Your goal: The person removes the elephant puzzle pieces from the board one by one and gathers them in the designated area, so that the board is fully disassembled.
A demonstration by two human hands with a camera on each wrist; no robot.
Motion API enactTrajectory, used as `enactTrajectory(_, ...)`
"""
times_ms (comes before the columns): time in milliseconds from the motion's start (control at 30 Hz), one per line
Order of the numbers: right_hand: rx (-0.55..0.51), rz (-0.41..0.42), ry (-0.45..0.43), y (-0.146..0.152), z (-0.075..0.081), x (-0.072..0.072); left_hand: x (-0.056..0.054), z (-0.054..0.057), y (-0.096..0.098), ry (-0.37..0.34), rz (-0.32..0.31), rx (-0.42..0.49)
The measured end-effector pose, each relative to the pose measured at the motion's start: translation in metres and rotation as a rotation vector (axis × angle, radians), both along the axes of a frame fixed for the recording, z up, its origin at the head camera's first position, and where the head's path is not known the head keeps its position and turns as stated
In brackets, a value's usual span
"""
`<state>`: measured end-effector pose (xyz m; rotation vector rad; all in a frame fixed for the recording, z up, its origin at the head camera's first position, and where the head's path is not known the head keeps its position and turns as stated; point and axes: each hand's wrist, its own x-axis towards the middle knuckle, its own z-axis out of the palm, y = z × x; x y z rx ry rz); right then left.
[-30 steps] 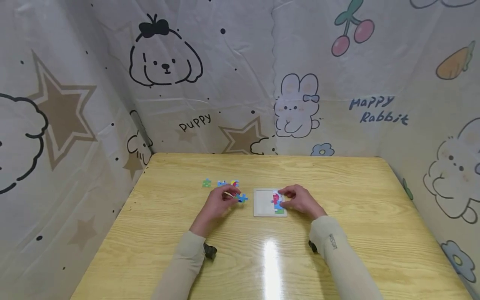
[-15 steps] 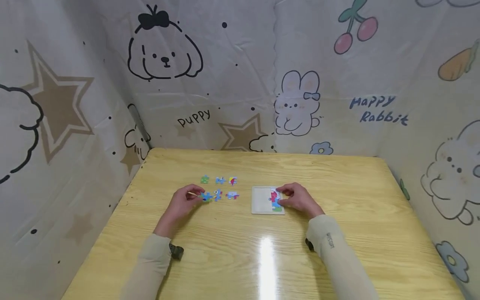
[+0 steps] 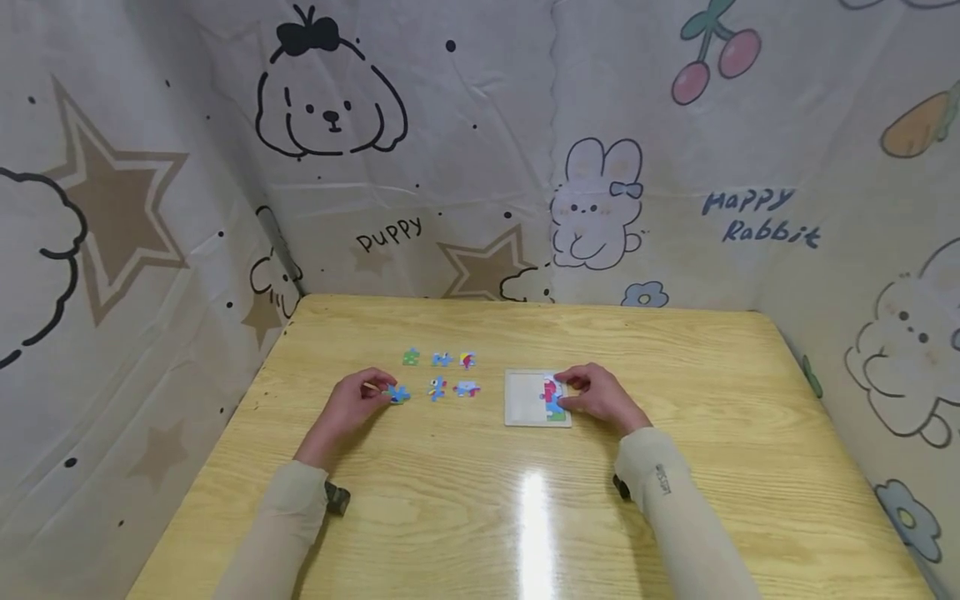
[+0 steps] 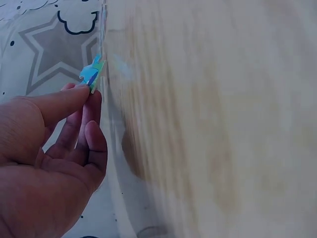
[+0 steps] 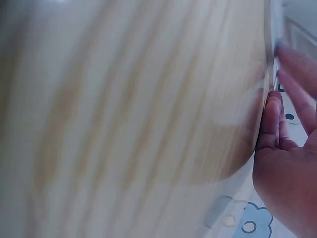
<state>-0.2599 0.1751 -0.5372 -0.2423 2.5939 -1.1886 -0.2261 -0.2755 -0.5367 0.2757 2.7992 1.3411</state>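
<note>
My left hand [image 3: 352,403] pinches a blue and green jigsaw piece [image 3: 398,393] between thumb and fingertips, close over the table at the left. The left wrist view shows this piece [image 4: 91,74] tilted at the thumb tip. Further right lies a square puzzle tray [image 3: 523,400], its right strip filled with joined pieces [image 3: 552,398] in red, blue and green. My right hand [image 3: 596,395] rests at the tray's right edge, thumb and forefinger set apart on it. In the right wrist view the fingers [image 5: 297,64] stretch to the tray's edge, others bent against the table.
Several loose pieces lie left of the tray: a green one [image 3: 411,357], a blue one [image 3: 442,359], a yellow and red one [image 3: 467,359], and below them a blue one [image 3: 437,388] and a pale one [image 3: 467,389]. A printed cloth [image 3: 480,125] surrounds the wooden table [image 3: 450,483].
My left hand has moved left with the blue and green piece, from beside the tray to left of the loose pieces, uncovering the lower two. The right hand has stayed at the tray.
</note>
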Motion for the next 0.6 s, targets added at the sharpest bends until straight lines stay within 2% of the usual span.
enactTrajectory(300, -0.006, 0.004, -0.002, 0.002, 0.001, -0.001, -0.014, 0.001, 0.010, -0.009, -0.045, -0.023)
enactTrajectory(600, 0.004, -0.001, -0.018, 0.002, 0.002, -0.002, -0.023, 0.001, 0.016, -0.037, -0.004, -0.056)
